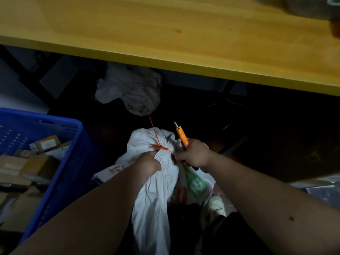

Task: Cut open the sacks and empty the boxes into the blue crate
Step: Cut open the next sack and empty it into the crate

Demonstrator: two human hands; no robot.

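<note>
One white woven plastic sack (152, 183), centre-bottom of frame, neck cinched by a red zip tie (159, 147). Left hand (147, 165) fists the gathered neck just below the tie. Right hand (193, 155) grips an orange utility knife (181, 135), blade pointing up. Sack looks soft, floppy, likely heavy with boxes; hold at the bunched neck. Blue perforated plastic crate (73, 144) lower left, part-filled with boxes. Yellow tabletop (165, 34) above.

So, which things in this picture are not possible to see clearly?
- Contents of the white sack, head view: the cloth hides them.
- Knife handle end: inside the right hand.
- Left hand fingers: buried in the bunched sack neck.
- Blue crate: cut by the left edge; box labels too blurred.
- Objects at the top right of the yellow table: blurred, cut off.
</note>
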